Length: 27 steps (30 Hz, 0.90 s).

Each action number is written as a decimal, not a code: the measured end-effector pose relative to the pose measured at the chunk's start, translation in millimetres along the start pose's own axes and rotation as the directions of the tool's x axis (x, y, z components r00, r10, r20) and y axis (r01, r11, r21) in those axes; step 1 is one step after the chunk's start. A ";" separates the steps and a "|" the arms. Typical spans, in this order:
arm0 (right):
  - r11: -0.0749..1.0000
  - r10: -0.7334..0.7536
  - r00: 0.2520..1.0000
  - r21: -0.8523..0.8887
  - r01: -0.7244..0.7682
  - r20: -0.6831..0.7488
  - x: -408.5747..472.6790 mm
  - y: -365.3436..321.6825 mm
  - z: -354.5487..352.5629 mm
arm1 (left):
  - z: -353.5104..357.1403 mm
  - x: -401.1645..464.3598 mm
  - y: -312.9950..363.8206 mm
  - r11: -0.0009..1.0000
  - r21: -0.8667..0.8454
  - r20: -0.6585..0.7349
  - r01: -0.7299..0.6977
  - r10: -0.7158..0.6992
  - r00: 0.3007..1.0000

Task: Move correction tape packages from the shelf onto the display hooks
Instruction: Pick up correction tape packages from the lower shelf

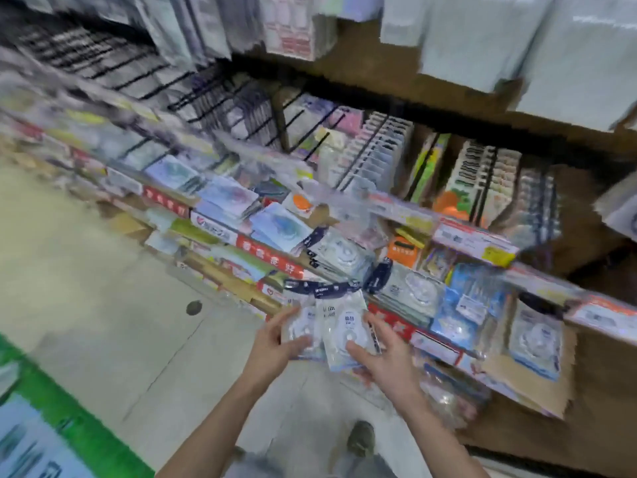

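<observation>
Both hands, left hand (275,343) and right hand (382,353), held fanned packages (339,326); light, slippery; grip best near header cards.

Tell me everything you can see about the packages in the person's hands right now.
The held packages are a small fanned bunch of clear plastic blister packs with dark navy header cards on top and white round dispensers inside. The left hand and right hand grip them from either side, just in front of the shelf edge. Print is blurred.
</observation>
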State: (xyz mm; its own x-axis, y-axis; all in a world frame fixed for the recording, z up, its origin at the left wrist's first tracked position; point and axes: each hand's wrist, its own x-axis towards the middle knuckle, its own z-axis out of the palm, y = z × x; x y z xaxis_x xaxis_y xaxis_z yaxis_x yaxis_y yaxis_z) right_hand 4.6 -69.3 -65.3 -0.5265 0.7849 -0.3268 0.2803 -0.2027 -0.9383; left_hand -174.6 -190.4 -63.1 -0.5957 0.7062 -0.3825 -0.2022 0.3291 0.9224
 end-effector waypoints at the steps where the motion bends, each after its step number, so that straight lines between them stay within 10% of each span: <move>1: 1.000 0.000 0.999 -0.007 0.001 0.050 3.1 -5.8 20.6 | -19.4 -6.7 0.3 1.000 -0.026 -0.046 0.013 -0.014 0.999; 27: 0.994 -0.112 0.827 0.063 0.092 0.551 -17.9 -124.0 534.6 | -491.1 -103.9 0.6 0.978 -0.068 -0.665 -0.197 0.103 0.740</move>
State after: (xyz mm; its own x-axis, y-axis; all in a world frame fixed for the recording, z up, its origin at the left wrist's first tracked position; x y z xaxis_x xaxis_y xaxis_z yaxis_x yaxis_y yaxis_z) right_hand -449.9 -371.2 -3.8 -0.9091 0.3488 -0.2278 0.1793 -0.1660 -0.9697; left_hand -494.5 -571.5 3.4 -0.9783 0.1397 -0.1527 -0.1331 0.1404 0.9811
